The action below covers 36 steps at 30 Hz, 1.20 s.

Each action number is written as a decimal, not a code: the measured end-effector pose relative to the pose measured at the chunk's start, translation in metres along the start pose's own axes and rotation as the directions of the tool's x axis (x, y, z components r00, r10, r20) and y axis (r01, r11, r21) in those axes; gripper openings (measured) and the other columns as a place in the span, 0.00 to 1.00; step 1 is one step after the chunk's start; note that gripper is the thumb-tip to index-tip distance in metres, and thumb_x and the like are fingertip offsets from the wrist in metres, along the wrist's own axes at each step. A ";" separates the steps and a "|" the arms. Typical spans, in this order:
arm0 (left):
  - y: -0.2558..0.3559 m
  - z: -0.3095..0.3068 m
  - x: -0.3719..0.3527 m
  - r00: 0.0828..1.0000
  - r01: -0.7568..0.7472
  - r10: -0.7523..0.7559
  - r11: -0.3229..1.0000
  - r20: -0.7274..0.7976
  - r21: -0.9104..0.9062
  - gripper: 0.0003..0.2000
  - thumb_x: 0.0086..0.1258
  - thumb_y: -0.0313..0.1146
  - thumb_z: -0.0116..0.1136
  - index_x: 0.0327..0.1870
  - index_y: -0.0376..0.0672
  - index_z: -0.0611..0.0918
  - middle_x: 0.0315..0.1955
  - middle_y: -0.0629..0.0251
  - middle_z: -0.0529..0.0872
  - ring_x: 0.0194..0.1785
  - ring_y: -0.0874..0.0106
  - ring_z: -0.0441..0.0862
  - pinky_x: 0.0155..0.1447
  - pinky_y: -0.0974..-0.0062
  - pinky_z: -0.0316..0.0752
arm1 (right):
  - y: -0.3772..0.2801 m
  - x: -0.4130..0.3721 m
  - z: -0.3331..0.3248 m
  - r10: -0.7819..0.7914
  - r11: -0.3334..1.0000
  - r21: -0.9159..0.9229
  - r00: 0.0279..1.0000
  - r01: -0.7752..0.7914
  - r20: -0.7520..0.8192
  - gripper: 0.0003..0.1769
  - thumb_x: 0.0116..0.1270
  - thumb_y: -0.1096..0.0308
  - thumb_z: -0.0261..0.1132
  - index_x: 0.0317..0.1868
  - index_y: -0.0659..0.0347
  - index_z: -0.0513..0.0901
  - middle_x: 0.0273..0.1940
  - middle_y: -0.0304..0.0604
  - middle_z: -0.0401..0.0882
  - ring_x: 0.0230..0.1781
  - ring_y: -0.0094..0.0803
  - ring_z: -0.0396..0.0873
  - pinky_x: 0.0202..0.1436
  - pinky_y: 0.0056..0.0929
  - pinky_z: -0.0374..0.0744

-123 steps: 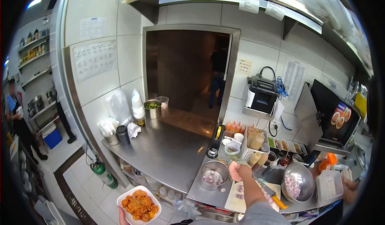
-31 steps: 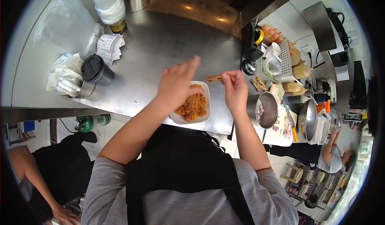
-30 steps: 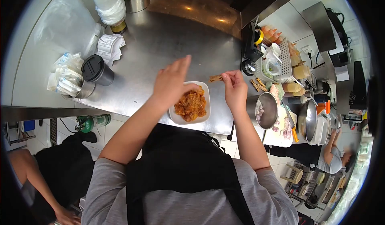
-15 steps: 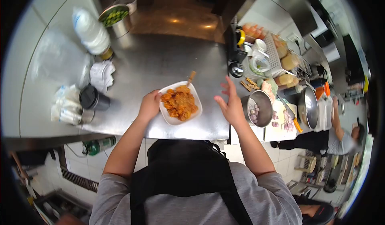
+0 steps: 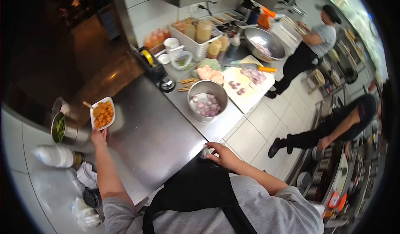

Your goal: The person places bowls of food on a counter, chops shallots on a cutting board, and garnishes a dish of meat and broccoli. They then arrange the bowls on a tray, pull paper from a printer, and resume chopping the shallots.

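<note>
A white plate (image 5: 102,114) heaped with orange fried pieces is held out over the steel counter (image 5: 158,129), well to the left of the steel bowl of shallots (image 5: 207,100). The plate is gripped at its near rim by the left hand (image 5: 99,136), whose fingers are closed on the edge. A small wooden stick (image 5: 86,104) is seen jutting from the plate's far corner.

The right hand (image 5: 225,154) is laid flat at the counter's near edge, below the shallot bowl and a little to its right. Its fingers are loosely spread and nothing is held in them.

Just right of the bowl, a pale cutting board (image 5: 246,86) is strewn with more shallots, and an orange-handled knife (image 5: 260,68) is left at its far side. Beyond the board, up and to the right of the bowl, a wide metal mixing bowl (image 5: 264,42) is set. Behind the shallot bowl, a white basket of sauce bottles (image 5: 193,38) is placed.

Far to the bowl's left, past the plate and just beside it, a pot of green limes (image 5: 60,127) is seen.

Two co-workers are pictured on the tiled floor right of the bowl: one in a grey shirt (image 5: 321,36) beside the mixing bowl, and one in black (image 5: 333,125) bent forward.
</note>
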<state>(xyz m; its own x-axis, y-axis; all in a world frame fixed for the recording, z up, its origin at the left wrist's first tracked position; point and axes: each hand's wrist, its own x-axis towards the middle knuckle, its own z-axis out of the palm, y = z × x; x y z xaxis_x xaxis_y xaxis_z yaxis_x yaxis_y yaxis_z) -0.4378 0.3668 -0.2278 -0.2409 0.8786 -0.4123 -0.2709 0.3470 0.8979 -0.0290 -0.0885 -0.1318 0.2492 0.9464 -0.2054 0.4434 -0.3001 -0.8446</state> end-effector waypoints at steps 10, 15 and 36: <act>-0.085 0.153 -0.288 0.628 -0.746 0.664 0.663 0.405 0.070 0.21 0.74 0.28 0.55 0.66 0.36 0.68 0.58 0.52 0.73 0.52 0.64 0.75 0.59 0.68 0.71 | 0.052 0.015 -0.086 0.084 0.996 0.040 0.934 -0.075 -0.348 0.14 0.73 0.61 0.64 0.51 0.62 0.84 0.35 0.50 0.84 0.30 0.37 0.82 0.38 0.33 0.80; -0.100 0.214 -0.405 0.089 -0.934 0.447 0.347 0.890 -0.081 0.08 0.67 0.21 0.60 0.45 0.40 0.84 0.38 0.57 0.84 0.41 0.61 0.83 0.45 0.65 0.79 | 0.110 0.087 -0.200 -0.118 0.993 -0.086 0.740 0.081 -0.662 0.08 0.72 0.70 0.62 0.47 0.62 0.84 0.33 0.51 0.83 0.28 0.36 0.80 0.36 0.32 0.77; -0.200 0.489 -0.443 0.334 -0.941 0.422 0.090 0.843 0.327 0.17 0.60 0.33 0.66 0.52 0.50 0.82 0.50 0.69 0.82 0.55 0.65 0.76 0.58 0.64 0.63 | 0.127 0.182 -0.451 0.100 0.640 -0.765 0.995 -0.074 -0.013 0.29 0.65 0.72 0.55 0.68 0.54 0.68 0.55 0.59 0.80 0.53 0.54 0.81 0.58 0.47 0.78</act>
<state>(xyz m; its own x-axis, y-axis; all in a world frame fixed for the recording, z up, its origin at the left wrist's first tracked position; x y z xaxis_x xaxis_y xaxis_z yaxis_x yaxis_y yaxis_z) 0.1792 0.0689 -0.1493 0.5906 0.7162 0.3718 0.5072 -0.6878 0.5193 0.4613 -0.0078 -0.0533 0.3036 0.9101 -0.2820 0.9237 -0.3537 -0.1472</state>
